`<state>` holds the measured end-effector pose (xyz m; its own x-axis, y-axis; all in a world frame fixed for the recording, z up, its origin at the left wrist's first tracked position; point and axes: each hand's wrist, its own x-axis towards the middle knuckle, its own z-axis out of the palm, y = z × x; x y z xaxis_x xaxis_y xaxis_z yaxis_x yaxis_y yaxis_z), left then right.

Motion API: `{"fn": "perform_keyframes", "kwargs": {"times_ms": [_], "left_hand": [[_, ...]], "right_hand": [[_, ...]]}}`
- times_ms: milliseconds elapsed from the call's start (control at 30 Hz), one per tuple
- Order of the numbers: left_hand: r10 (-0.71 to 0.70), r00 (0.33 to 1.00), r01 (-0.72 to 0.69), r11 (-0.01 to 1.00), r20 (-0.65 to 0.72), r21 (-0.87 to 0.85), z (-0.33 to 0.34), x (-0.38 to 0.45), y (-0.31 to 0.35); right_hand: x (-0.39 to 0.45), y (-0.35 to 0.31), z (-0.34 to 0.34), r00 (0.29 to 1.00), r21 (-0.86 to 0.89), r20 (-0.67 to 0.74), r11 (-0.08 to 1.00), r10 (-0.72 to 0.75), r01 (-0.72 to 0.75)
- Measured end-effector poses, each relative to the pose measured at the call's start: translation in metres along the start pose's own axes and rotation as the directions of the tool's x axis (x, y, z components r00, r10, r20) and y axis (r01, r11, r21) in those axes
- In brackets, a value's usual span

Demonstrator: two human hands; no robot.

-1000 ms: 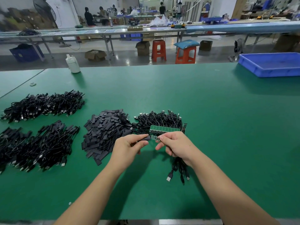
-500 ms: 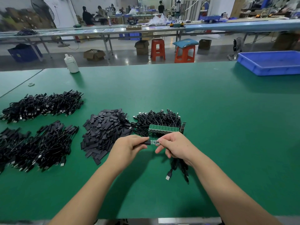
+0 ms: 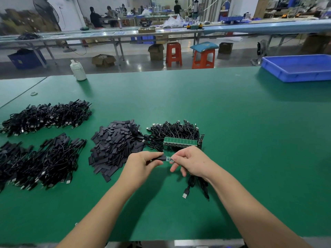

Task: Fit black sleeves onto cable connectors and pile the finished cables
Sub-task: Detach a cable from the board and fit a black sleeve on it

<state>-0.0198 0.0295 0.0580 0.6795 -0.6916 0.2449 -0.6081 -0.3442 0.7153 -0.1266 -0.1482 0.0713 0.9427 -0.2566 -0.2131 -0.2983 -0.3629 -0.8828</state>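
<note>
Green matting [image 3: 223, 122] covers a long workbench on a factory floor, with 2 orange stools [image 3: 173, 54] and other workers' tables beyond its far edge. Just in front of a heap of loose black sleeves [image 3: 114, 145], a person's left hand [image 3: 141, 164] pinches a black sleeve [image 3: 160, 158] between thumb and curled fingers, its open end meeting a small green circuit-board connector [image 3: 168, 159]. The right hand [image 3: 192, 162] pinches that connector's other end, and a bunch of black cables [image 3: 192, 184] hangs below the palm, a silver plug [image 3: 185, 194] reaching the mat. Right of the sleeve heap lie a tangle of unsleeved cables [image 3: 174, 130] and a green strip of boards [image 3: 180, 141]. Left of the heap sit 2 piles of cables [image 3: 46, 116]. A blue tray [image 3: 297, 68] rests far to the heap's right, and a white bottle [image 3: 78, 70] stands behind it.
</note>
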Motion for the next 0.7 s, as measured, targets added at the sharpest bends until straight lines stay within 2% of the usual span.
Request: {"fn": "perform_keyframes", "kwargs": {"times_ms": [100,200,300,533,700], "left_hand": [[0.147,0.988,-0.152,0.982,0.054,0.115,0.000,0.000,-0.001],[0.235,0.967,-0.251,0.949,0.103,0.193,0.003,0.001,-0.002],[0.222,0.969,-0.242,0.940,0.110,0.241,0.006,0.001,-0.001],[0.221,0.974,-0.210,0.961,-0.042,0.179,0.015,-0.004,0.001],[0.274,0.961,-0.272,0.931,0.025,0.243,0.021,-0.004,0.000]], "right_hand": [[0.000,0.002,0.003,1.000,-0.010,0.006,1.000,0.008,-0.008],[0.001,0.003,0.010,1.000,0.018,0.009,1.000,0.010,-0.010],[0.002,0.004,0.013,1.000,0.009,0.012,1.000,-0.002,0.002],[0.000,0.004,0.010,1.000,0.019,0.009,1.000,-0.018,0.018],[0.000,0.007,0.010,0.999,-0.030,0.042,0.999,-0.019,0.020]]}}
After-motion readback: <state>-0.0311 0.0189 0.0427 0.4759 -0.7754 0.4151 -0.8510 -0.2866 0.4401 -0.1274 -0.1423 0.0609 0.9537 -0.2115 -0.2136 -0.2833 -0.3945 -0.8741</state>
